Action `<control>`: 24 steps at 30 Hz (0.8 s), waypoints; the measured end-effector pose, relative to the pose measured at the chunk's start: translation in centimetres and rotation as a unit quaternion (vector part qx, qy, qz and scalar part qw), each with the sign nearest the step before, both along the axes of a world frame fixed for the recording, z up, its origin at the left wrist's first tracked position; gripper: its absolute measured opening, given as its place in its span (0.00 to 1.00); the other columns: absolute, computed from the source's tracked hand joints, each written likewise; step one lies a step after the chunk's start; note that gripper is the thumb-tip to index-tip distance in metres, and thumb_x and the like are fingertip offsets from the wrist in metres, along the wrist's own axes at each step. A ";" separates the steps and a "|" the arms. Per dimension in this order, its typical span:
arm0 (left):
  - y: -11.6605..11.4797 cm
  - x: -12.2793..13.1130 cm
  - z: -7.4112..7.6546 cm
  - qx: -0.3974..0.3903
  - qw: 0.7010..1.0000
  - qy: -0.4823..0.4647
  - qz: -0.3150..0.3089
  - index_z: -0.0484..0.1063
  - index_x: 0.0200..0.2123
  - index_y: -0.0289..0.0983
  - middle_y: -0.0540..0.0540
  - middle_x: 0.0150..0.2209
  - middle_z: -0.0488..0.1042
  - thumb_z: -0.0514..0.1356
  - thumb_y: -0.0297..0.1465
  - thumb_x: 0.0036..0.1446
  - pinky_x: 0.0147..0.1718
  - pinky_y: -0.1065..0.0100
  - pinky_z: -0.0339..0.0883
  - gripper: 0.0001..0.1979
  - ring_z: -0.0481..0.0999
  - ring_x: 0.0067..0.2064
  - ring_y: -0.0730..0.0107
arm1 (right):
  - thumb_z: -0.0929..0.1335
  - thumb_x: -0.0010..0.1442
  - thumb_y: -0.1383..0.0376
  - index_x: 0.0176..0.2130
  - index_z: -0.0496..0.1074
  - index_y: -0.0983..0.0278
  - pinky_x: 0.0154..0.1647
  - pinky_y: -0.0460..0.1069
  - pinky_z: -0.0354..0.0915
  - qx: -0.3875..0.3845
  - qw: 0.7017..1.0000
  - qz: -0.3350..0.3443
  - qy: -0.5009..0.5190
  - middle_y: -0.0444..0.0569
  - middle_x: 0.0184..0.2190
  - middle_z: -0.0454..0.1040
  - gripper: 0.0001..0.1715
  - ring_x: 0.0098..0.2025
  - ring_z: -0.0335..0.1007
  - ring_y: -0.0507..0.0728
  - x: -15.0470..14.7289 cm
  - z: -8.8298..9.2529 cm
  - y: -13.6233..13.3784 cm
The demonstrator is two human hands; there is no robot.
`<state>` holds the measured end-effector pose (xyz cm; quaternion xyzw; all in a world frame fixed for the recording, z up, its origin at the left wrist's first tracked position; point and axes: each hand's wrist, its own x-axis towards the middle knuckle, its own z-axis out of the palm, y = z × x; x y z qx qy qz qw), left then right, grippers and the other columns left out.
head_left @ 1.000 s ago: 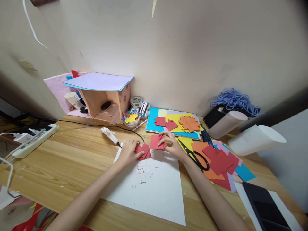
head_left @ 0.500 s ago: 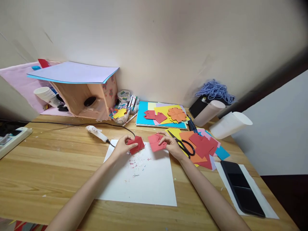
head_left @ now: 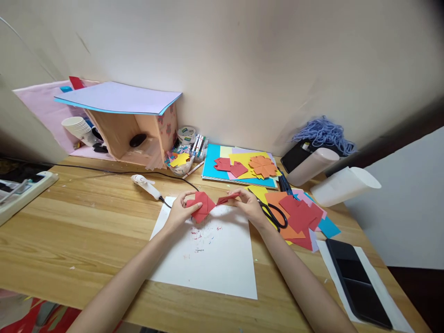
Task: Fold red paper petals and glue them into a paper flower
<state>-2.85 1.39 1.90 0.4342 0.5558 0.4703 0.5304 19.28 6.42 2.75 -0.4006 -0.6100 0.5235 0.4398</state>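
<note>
My left hand (head_left: pixel 183 208) pinches a folded red paper piece (head_left: pixel 202 206), its creased face turned up toward me. In my right hand (head_left: pixel 247 203) is a second folded red paper piece (head_left: pixel 227 199), tilted so that mostly its edge shows. The two pieces come very close at their near corners; I cannot tell whether they touch. Below both hands lies a white paper sheet (head_left: pixel 222 268) with coloured marks. Black-handled scissors (head_left: pixel 274 216) rest on coloured paper just right of my right hand.
A white glue gun (head_left: pixel 146 186) with a black cord lies left of the sheet. Behind are stacked coloured sheets (head_left: pixel 212 159) bearing red folded pieces and an orange paper flower (head_left: pixel 262 166). Loose red paper (head_left: pixel 300 212) and a black phone (head_left: pixel 359 282) are at right. A cardboard box (head_left: pixel 121 129) stands back left.
My right hand has tipped its red piece from face-up to nearly edge-on. My left hand has turned its piece to show more of its face. The pieces are closer together. The view has shifted slightly.
</note>
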 end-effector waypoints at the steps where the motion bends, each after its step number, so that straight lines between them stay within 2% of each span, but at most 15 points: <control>1: -0.1 0.0 0.1 0.004 1.000 0.007 0.007 0.63 0.45 0.35 0.42 0.38 0.75 0.64 0.40 0.40 0.35 0.66 0.70 0.29 0.76 0.38 0.64 | 0.70 0.46 0.59 0.31 0.71 0.62 0.43 0.53 0.63 -0.027 1.000 0.006 0.001 0.47 0.32 0.73 0.11 0.39 0.68 0.57 -0.2 0.4 -0.1; 4: -0.3 -0.1 0.2 0.012 0.999 0.015 0.029 0.63 0.45 0.35 0.43 0.36 0.76 0.63 0.41 0.41 0.35 0.66 0.70 0.28 0.76 0.37 0.64 | 0.69 0.46 0.57 0.35 0.72 0.64 0.38 0.51 0.65 -0.086 0.995 0.042 -0.020 0.49 0.34 0.74 0.17 0.37 0.70 0.57 -0.6 1.2 -0.6; 8: -0.4 -0.1 0.5 0.015 0.999 0.007 0.033 0.62 0.45 0.37 0.44 0.35 0.76 0.63 0.40 0.42 0.34 0.66 0.70 0.27 0.76 0.36 0.65 | 0.68 0.47 0.56 0.34 0.73 0.65 0.32 0.49 0.65 -0.124 0.985 0.094 -0.076 0.48 0.33 0.75 0.17 0.33 0.70 0.57 -1.2 1.5 -1.2; 16: -1.0 0.9 0.5 0.009 1.000 -0.014 0.016 0.62 0.43 0.37 0.45 0.36 0.76 0.63 0.37 0.42 0.36 0.66 0.70 0.25 0.76 0.37 0.65 | 0.69 0.46 0.57 0.32 0.73 0.64 0.31 0.48 0.64 -0.103 0.989 0.013 -0.109 0.47 0.32 0.75 0.14 0.33 0.70 0.57 -2.3 0.3 -1.9; 24: -1.4 1.6 0.2 0.011 1.000 -0.012 0.004 0.63 0.42 0.37 0.45 0.35 0.76 0.62 0.37 0.43 0.33 0.67 0.70 0.22 0.76 0.36 0.65 | 0.68 0.46 0.59 0.31 0.72 0.64 0.34 0.48 0.62 -0.088 0.987 -0.003 -0.134 0.47 0.32 0.74 0.12 0.34 0.69 0.56 -2.5 0.4 -2.0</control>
